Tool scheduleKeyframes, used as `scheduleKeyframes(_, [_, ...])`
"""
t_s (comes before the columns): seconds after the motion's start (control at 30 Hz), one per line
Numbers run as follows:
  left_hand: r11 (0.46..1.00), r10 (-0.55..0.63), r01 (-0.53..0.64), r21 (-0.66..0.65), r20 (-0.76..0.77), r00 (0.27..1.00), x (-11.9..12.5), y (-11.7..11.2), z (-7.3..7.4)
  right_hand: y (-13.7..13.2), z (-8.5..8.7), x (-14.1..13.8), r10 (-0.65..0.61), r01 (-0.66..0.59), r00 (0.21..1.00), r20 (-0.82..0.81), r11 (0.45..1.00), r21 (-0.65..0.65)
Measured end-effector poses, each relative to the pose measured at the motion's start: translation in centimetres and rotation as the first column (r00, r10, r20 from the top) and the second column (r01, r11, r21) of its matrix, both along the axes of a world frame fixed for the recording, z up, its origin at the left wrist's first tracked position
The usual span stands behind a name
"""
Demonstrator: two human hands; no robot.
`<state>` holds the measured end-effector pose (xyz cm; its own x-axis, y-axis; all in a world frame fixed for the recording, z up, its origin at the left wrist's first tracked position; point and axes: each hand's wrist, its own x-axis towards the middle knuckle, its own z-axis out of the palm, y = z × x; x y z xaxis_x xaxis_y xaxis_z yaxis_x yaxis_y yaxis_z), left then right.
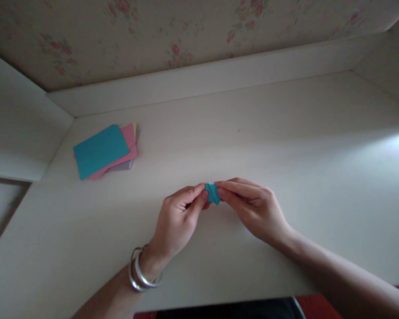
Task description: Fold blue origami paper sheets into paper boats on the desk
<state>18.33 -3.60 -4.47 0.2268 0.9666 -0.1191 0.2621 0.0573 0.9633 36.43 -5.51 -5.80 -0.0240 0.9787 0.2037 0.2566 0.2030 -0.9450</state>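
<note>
A small folded piece of teal paper (213, 193) is pinched between both my hands above the middle of the white desk (286, 146). My left hand (177, 219) grips its left side with thumb and fingers closed; silver bangles sit on that wrist. My right hand (252, 206) pinches its right side, fingers pressed together. Most of the folded paper is hidden by my fingertips.
A stack of coloured paper sheets (104, 151), teal on top with pink, yellow and lilac beneath, lies at the back left of the desk. A raised white ledge (202, 79) and floral wallpaper bound the far side. White side panels close in left and right.
</note>
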Motion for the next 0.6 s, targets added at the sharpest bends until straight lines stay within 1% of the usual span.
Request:
scheduleKeyframes(0.13, [0.988, -0.099, 0.110, 0.106, -0.108, 0.989, -0.13, 0.04, 0.28, 0.03, 0.10, 0.11, 0.019, -0.019, 1.000, 0.022, 1.000, 0.003])
scheduleKeyframes(0.23, [0.981, -0.110, 0.130, 0.147, -0.138, 0.984, -0.09, 0.04, 0.53, 0.05, 0.34, 0.02, 0.000, 0.000, 0.999, 0.050, 1.000, 0.004])
scheduleKeyframes(0.3, [0.984, -0.109, 0.125, 0.129, -0.125, 0.986, -0.02, 0.01, 0.59, 0.10, 0.41, -0.06, -0.009, 0.010, 0.999, 0.040, 1.000, -0.022])
scheduleKeyframes(0.37, [0.993, -0.110, 0.112, 0.042, -0.042, 0.993, 0.10, -0.06, 0.48, 0.16, 0.32, -0.13, -0.005, 0.004, 1.000, -0.012, 0.997, -0.074])
scheduleKeyframes(0.43, [0.989, -0.103, 0.113, -0.100, 0.099, 0.990, 0.26, -0.14, 0.27, 0.21, 0.16, -0.18, -0.024, 0.011, 0.995, -0.092, 0.989, -0.147])
scheduleKeyframes(0.5, [0.960, -0.077, 0.136, -0.244, 0.238, 0.968, 0.47, -0.23, 0.03, 0.22, 0.05, -0.19, -0.057, 0.028, 0.989, -0.139, 0.979, -0.203])
scheduleKeyframes(0.53, [0.943, -0.062, 0.150, -0.299, 0.283, 0.957, 0.58, -0.28, -0.07, 0.21, 0.03, -0.20, -0.072, 0.042, 0.988, -0.136, 0.976, -0.214])
scheduleKeyframes(0.6, [0.916, -0.036, 0.160, -0.368, 0.322, 0.946, 0.77, -0.34, -0.22, 0.18, 0.03, -0.19, -0.084, 0.063, 0.992, -0.094, 0.977, -0.205])
